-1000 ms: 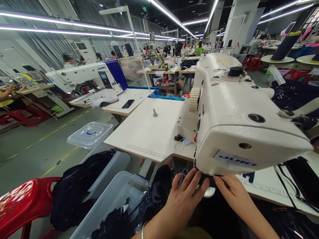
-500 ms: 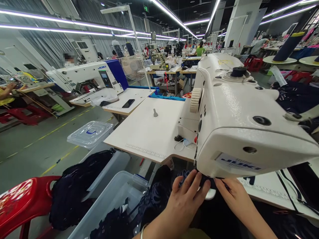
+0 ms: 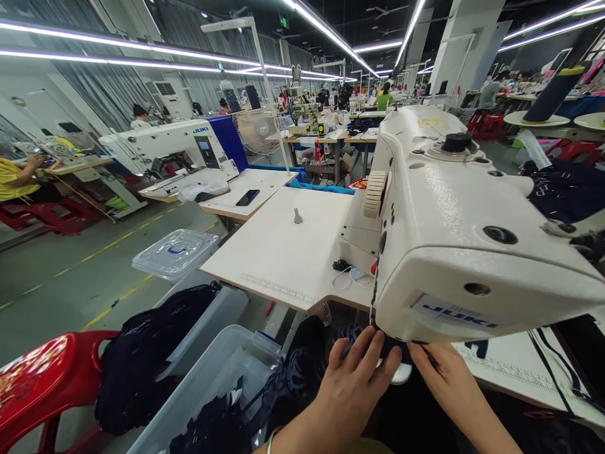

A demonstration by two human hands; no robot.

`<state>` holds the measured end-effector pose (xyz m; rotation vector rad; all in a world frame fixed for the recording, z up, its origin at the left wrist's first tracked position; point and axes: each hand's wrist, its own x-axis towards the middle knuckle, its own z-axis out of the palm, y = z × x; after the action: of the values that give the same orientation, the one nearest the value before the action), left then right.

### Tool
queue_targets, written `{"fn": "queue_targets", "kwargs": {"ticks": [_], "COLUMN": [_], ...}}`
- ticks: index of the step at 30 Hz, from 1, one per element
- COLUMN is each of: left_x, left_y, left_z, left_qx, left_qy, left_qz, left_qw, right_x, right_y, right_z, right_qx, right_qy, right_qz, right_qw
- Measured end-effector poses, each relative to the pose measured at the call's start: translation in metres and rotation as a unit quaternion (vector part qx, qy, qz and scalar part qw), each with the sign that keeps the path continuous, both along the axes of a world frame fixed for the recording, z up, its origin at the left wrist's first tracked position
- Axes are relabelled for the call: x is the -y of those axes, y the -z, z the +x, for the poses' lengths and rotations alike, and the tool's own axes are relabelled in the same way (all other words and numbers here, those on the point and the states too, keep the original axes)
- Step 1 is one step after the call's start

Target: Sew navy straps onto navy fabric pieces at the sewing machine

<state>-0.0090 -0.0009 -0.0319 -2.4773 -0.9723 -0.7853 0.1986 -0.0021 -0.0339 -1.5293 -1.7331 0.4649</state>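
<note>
A white JUKI sewing machine stands in front of me, its head hiding the needle area. Dark navy patterned fabric runs from a bin up to the machine's white rounded arm. My left hand lies over the fabric left of that arm, fingers stretched and somewhat spread, thumb apart. On the other side, my right hand has thumb and fingers pressed together at the fabric's edge, close under the machine head. Its fingertips are partly hidden.
Left of the machine, a white table carries a small grey metal piece. Clear plastic bins with dark cloth and a red stool stand at lower left. A phone lies on the table behind. Other people sit farther off.
The view has shifted slightly, so the surroundings appear a little lower and farther right. Both hands keep nearly the same place at the machine.
</note>
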Motion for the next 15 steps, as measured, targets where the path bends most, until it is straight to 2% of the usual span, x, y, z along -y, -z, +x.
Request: {"fn": "queue_targets", "kwargs": {"ticks": [6, 15], "left_x": [-0.0003, 0.0001], "left_y": [-0.0050, -0.0024], "left_z": [0.0024, 0.0027], "left_qx": [0.010, 0.015], "left_qy": [-0.004, -0.013], "left_qz": [0.007, 0.020], "left_qw": [1.000, 1.000], "right_x": [0.0011, 0.0011], "right_y": [0.0046, 0.0030], "right_z": [0.0034, -0.0005], "right_qx": [0.006, 0.020], "right_qy": [0.001, 0.014], "right_qz": [-0.024, 0.030], "right_qw": [1.000, 0.999]}}
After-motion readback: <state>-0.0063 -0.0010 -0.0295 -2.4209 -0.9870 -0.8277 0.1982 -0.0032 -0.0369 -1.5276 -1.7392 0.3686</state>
